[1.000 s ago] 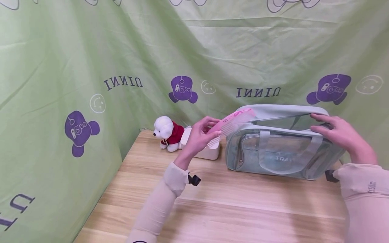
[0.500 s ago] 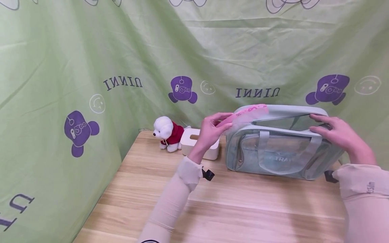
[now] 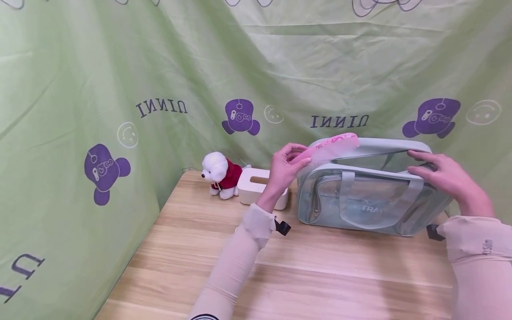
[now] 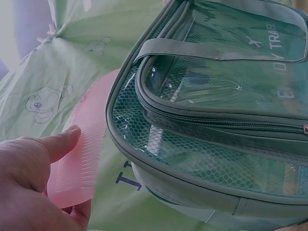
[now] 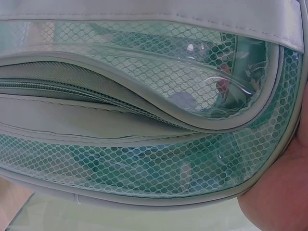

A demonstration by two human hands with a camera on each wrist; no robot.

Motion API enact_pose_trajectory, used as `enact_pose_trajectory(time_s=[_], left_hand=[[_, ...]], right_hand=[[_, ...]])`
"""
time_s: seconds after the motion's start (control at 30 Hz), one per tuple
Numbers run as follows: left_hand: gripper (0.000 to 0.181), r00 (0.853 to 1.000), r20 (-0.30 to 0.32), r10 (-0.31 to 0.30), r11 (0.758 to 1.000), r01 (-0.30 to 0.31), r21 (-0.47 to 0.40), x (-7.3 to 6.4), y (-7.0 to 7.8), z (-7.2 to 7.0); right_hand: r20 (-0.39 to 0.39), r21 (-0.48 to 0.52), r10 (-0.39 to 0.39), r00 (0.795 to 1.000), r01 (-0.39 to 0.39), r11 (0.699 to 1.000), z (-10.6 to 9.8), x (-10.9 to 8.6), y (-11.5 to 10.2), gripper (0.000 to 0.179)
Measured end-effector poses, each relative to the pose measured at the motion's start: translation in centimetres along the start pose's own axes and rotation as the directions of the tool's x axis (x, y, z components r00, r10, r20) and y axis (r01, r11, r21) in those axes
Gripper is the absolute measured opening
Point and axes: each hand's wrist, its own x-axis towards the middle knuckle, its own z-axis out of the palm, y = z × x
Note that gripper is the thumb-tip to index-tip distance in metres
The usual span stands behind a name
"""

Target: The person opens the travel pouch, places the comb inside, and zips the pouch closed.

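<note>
My left hand (image 3: 285, 168) pinches a pink comb (image 3: 336, 144) by one end, thumb on its near face. The comb slants up to the right, its teeth facing down, and overlaps the left end of the bag's top in the head view. That bag (image 3: 376, 200) is a pale green, see-through travel bag with mesh, standing upright with its top open. In the left wrist view the comb (image 4: 82, 139) lies beside the bag's piped edge. My right hand (image 3: 448, 175) grips the top rim at the bag's right end, thumb and fingers on the edge.
Left of the bag stands a white tissue box (image 3: 250, 195) with a slot in its lid. A white plush dog (image 3: 222, 175) in a red hoodie sits beyond it at the table's back left. A green printed curtain (image 3: 200, 66) hangs behind the wooden table (image 3: 192, 240).
My left hand has carried the comb up and to the right, from in front of the tissue box to over the bag's left end. The right hand stays on the rim.
</note>
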Motion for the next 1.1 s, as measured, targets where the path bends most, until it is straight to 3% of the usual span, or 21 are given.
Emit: enact_pose_trajectory(time_s=[0.27,0.43,0.63,0.9,1.1], left_hand=[[0.031,0.999,-0.033,0.001,0.998,0.002,0.066,0.1,-0.5,0.6],[0.03,0.999,-0.035,-0.037,0.997,0.039,0.069,0.1,-0.5,0.9],[0.034,0.999,0.003,-0.054,0.998,0.054,0.034,0.0,-0.3,1.0],[0.037,0.997,0.033,-0.063,0.988,0.067,-0.137,-0.1,0.1,1.7],[0.039,0.998,0.022,-0.066,0.99,0.068,-0.124,0.0,0.1,2.3]], right_hand=[[-0.004,-0.001,-0.005,1.0,0.005,1.0,0.0,0.0,-0.1,0.064],[0.0,-0.005,0.001,1.0,-0.001,1.0,-0.2,0.0,0.0,0.064],[0.001,-0.009,-0.002,1.0,0.002,1.0,-0.1,0.0,-0.1,0.064],[-0.001,-0.017,-0.013,1.0,0.013,1.0,0.0,-0.1,-0.1,0.063],[-0.001,-0.015,-0.008,1.0,0.008,1.0,0.0,-0.3,0.1,0.064]])
